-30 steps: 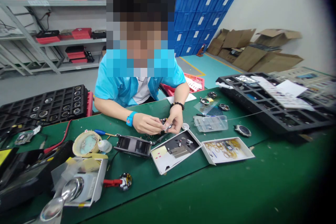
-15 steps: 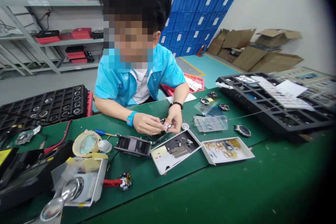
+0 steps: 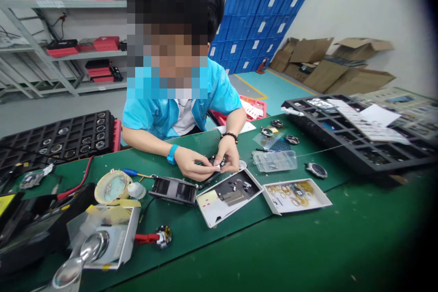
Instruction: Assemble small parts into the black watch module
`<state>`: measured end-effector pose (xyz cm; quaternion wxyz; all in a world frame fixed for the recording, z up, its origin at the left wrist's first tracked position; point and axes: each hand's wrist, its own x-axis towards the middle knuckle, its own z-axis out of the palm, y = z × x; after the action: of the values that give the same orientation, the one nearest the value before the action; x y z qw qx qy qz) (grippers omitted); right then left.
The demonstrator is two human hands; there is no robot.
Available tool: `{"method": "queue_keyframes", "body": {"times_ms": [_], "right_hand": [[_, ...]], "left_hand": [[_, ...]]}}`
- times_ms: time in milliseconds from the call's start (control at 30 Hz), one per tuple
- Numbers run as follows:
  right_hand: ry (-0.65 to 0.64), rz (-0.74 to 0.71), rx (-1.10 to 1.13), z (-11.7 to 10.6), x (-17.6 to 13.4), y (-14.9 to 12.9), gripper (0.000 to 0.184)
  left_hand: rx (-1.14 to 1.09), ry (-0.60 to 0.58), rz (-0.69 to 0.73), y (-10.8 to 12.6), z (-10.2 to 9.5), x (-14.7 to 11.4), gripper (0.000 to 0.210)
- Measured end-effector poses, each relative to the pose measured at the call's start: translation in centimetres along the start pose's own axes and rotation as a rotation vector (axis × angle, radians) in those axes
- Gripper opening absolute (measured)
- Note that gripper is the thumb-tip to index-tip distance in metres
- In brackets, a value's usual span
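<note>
Neither my left hand nor my right hand is in the picture. Across the green table [image 3: 246,246] sits a co-worker [image 3: 215,86] in a blue shirt, whose two hands [image 3: 193,164] hold a small dark and silvery piece too small to name. In front of those hands lies a white box lid [image 3: 208,213] with small dark parts and a yellow note. A second white lid [image 3: 278,209] holds loose yellowish rings. Beside the first lid stands a black fan-like device [image 3: 174,190]. Nearer to me lies a round component on a red strap [image 3: 164,236].
Black compartment trays [image 3: 54,146] with watch-like discs stand at left, and another large tray [image 3: 308,123] bears papers at right. A clear plastic case [image 3: 275,161], a tape roll [image 3: 101,189], a small white bottle [image 3: 137,190] and a silver spoon-like object [image 3: 68,273] lie about.
The co-worker's head has dipped and shifted slightly left. Their fingers have moved a little around the small piece. Things on the table have stayed in place.
</note>
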<state>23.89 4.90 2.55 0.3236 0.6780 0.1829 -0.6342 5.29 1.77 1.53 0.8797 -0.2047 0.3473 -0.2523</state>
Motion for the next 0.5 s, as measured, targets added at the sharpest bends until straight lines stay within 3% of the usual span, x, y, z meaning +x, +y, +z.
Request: {"method": "queue_keyframes", "body": {"times_ms": [133, 333, 433, 500], "right_hand": [[-0.1, 0.173, 0.132, -0.5, 0.2, -0.6, 0.033], [-0.086, 0.142, 0.129, -0.4, 0.0, -0.9, 0.039], [-0.105, 0.109, 0.144, -0.2, 0.1, -0.7, 0.041], [-0.194, 0.122, 0.197, -0.2, 0.1, -0.4, 0.041]], "left_hand": [[-0.157, -0.043, -0.142, -0.4, -0.1, -0.2, 0.031], [-0.61, 0.12, -0.188, -0.8, 0.1, -0.6, 0.027], [-0.807, 0.086, -0.223, -1.2, 0.1, -0.7, 0.039], [-0.927, 0.083, -0.22, -1.3, 0.0, -0.6, 0.043]]}}
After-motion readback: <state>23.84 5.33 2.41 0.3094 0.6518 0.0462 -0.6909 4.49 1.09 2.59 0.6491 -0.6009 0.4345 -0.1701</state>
